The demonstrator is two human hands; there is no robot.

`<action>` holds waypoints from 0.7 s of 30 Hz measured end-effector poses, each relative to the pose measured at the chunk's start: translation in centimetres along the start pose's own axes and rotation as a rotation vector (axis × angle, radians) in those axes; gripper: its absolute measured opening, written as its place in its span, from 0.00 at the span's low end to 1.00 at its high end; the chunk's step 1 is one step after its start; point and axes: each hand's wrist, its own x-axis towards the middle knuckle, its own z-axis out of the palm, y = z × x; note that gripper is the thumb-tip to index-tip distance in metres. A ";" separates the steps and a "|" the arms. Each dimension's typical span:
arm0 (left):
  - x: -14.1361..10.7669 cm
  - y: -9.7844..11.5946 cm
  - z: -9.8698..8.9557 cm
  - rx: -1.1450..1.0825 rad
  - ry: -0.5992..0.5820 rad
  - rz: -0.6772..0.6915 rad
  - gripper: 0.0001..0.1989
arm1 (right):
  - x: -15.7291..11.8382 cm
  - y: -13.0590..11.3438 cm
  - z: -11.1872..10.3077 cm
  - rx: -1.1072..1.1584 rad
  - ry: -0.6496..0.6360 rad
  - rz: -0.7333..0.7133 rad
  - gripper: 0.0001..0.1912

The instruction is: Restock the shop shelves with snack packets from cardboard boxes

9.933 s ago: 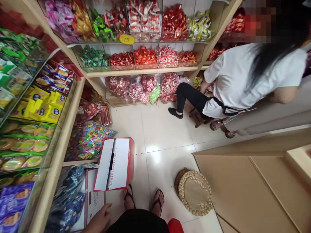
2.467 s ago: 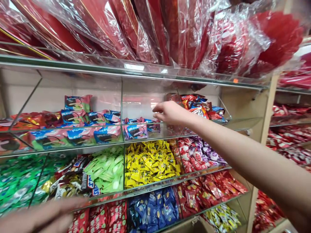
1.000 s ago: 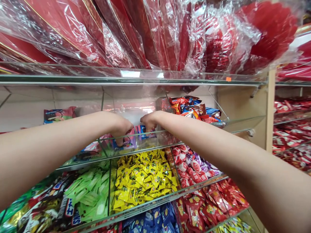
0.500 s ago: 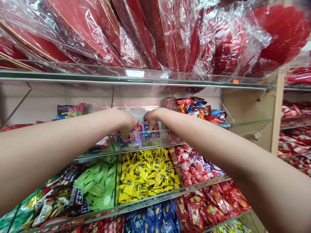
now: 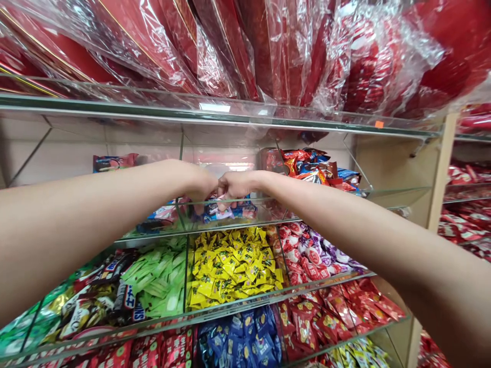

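Note:
Both hands reach into the middle compartment of a glass candy shelf, behind its clear front edge. My left hand [image 5: 201, 186] bends down over small pink and blue packets [image 5: 218, 210]; its fingers are smeared and partly hidden behind the glass. Close against it, my right hand [image 5: 235, 186] has its fingers curled on a pinkish packet. More blue packets [image 5: 245, 209] lie just under and right of the right hand.
Above is a glass shelf [image 5: 161, 107] with red plastic-wrapped items. Below lie yellow candies [image 5: 233, 266], green packets [image 5: 159, 278] and red-white candies [image 5: 307, 250]. Colourful snack bags [image 5: 318, 166] sit right of the hands. A wooden side panel [image 5: 441, 179] stands at right.
My right hand has moved left, so that the two hands are nearly touching. The packets beneath them have shifted. The view has tilted slightly down.

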 end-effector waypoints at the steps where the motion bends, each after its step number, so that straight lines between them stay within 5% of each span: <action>1: 0.1 -0.1 -0.5 0.006 0.002 -0.003 0.11 | -0.3 0.3 -0.3 0.044 0.029 0.006 0.15; 4: -0.6 -0.5 -1.9 -0.018 0.006 -0.017 0.31 | -1.6 0.9 -1.2 0.241 0.143 -0.013 0.11; 8: -2.6 -0.6 -2.0 -0.247 0.301 -0.150 0.45 | -3.7 0.9 -1.1 0.596 0.380 -0.122 0.08; 12: -3.0 0.2 0.2 -0.648 0.724 -0.152 0.39 | -4.9 -0.5 0.3 0.865 0.552 -0.207 0.10; 15: -2.7 1.6 1.9 -1.127 1.012 -0.127 0.34 | -4.6 -2.0 1.4 0.785 0.837 -0.102 0.19; 19: -3.6 3.8 2.9 -1.665 0.920 -0.025 0.08 | -4.2 -3.8 2.7 0.585 1.232 -0.141 0.19; 21: -4.2 4.4 3.0 -1.721 0.933 0.024 0.10 | -4.3 -4.6 3.2 0.536 1.304 -0.203 0.17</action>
